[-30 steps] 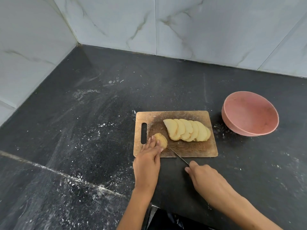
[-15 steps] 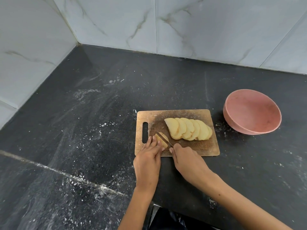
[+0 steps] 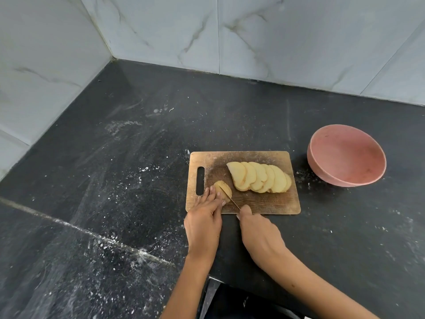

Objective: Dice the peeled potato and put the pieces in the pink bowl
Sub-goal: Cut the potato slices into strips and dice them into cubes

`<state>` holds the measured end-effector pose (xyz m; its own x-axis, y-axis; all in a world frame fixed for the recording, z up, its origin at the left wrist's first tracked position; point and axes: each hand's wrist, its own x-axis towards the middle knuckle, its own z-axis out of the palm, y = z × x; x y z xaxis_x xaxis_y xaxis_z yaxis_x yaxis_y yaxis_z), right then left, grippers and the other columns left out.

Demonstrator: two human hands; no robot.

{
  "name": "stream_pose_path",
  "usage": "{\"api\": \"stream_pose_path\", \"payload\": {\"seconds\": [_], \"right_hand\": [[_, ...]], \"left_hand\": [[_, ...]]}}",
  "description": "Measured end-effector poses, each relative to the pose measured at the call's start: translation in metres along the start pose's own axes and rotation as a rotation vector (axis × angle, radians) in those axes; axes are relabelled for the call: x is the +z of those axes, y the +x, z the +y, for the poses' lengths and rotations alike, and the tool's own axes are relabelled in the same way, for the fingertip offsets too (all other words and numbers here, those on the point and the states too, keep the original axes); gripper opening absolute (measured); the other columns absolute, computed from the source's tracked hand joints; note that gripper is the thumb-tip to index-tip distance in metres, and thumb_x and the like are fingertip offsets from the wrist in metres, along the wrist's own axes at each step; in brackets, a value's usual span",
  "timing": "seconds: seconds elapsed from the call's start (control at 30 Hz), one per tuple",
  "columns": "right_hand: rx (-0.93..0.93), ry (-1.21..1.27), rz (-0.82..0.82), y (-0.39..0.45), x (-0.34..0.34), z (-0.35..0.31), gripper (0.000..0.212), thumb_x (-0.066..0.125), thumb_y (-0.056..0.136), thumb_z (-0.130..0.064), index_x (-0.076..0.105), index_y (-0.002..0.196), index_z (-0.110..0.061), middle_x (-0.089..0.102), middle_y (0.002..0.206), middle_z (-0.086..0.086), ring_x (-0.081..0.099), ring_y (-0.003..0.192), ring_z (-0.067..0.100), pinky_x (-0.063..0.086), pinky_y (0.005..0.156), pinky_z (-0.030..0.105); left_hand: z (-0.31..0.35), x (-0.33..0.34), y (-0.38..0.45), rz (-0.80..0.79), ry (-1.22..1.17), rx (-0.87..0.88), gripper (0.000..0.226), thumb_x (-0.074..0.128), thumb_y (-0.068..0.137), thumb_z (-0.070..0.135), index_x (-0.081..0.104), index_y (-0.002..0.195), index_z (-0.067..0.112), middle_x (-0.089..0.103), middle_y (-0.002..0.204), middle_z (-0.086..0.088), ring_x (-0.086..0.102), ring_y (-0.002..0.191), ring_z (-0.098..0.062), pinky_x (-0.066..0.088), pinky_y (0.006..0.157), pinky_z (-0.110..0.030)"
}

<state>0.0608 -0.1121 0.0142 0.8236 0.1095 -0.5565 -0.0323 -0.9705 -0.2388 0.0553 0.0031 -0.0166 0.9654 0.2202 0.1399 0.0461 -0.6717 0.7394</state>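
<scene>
left hand (image 3: 203, 223), fingers pressed together, is pinning the potato end (image 3: 222, 189) on the cutting board (image 3: 264, 201); right hand (image 3: 261, 236) is gripping the knife (image 3: 231, 197), blade in potato. no legible writing.

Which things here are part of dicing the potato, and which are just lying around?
In use: potato end piece, knife, fanned potato slices, cutting board, pink bowl, left hand, right hand.

Lying about: only white specks on the black counter.
</scene>
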Motion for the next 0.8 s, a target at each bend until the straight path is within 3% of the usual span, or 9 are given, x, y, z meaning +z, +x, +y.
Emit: {"api": "stream_pose_path", "payload": {"seconds": [0.2,0.37,0.47,0.6,0.7,0.8], "right_hand": [[-0.019,0.060,0.031,-0.004,0.001,0.010,0.022,0.023,0.104,-0.029,0.039,0.107,-0.014,0.060,0.109,0.013,0.059,0.099,0.031,0.037,0.067,0.036],[-0.091,0.081,0.067,0.009,-0.008,0.001,0.024,0.028,0.104,-0.026,0.044,0.114,-0.011,0.059,0.113,0.014,0.058,0.103,0.032,0.039,0.071,0.037],[-0.050,0.007,0.032,-0.005,-0.002,0.014,0.024,0.026,0.104,-0.027,0.041,0.115,-0.012,0.059,0.113,0.012,0.059,0.102,0.030,0.038,0.069,0.036],[-0.058,-0.057,-0.001,-0.023,0.001,0.031,0.022,0.025,0.104,-0.023,0.039,0.115,-0.010,0.060,0.111,0.013,0.060,0.101,0.031,0.038,0.068,0.036],[-0.060,-0.036,0.007,-0.023,-0.005,0.036,0.028,0.023,0.105,-0.028,0.042,0.112,-0.009,0.060,0.111,0.014,0.060,0.102,0.033,0.038,0.069,0.037],[-0.061,-0.002,-0.027,-0.024,-0.010,0.038,0.029,0.025,0.104,-0.030,0.046,0.109,-0.009,0.059,0.110,0.014,0.059,0.101,0.033,0.038,0.070,0.035]], "left_hand": [[-0.003,-0.002,0.001,-0.047,-0.028,-0.012,0.025,0.068,0.086,0.004,0.069,0.111,0.009,0.061,0.124,-0.005,0.054,0.122,-0.013,0.038,0.110,-0.036],[0.001,-0.004,0.001,-0.058,0.003,-0.036,0.024,0.067,0.088,0.005,0.069,0.112,0.008,0.061,0.124,-0.004,0.054,0.122,-0.013,0.024,0.101,0.001],[0.002,-0.003,0.000,-0.047,0.008,-0.042,0.024,0.067,0.088,0.006,0.069,0.112,0.008,0.061,0.125,-0.004,0.053,0.123,-0.011,0.024,0.100,0.001],[0.001,-0.003,0.001,-0.030,0.004,-0.024,0.023,0.069,0.086,0.006,0.070,0.109,0.009,0.063,0.123,-0.005,0.055,0.121,-0.012,0.033,0.104,-0.011],[0.001,-0.004,0.000,-0.010,0.003,-0.031,0.022,0.070,0.086,0.008,0.071,0.108,0.009,0.064,0.121,-0.005,0.057,0.119,-0.012,0.027,0.099,0.001],[0.000,-0.004,-0.001,-0.003,-0.009,-0.013,0.023,0.071,0.084,0.007,0.071,0.108,0.008,0.064,0.121,-0.006,0.057,0.118,-0.012,0.029,0.100,-0.001]]}}
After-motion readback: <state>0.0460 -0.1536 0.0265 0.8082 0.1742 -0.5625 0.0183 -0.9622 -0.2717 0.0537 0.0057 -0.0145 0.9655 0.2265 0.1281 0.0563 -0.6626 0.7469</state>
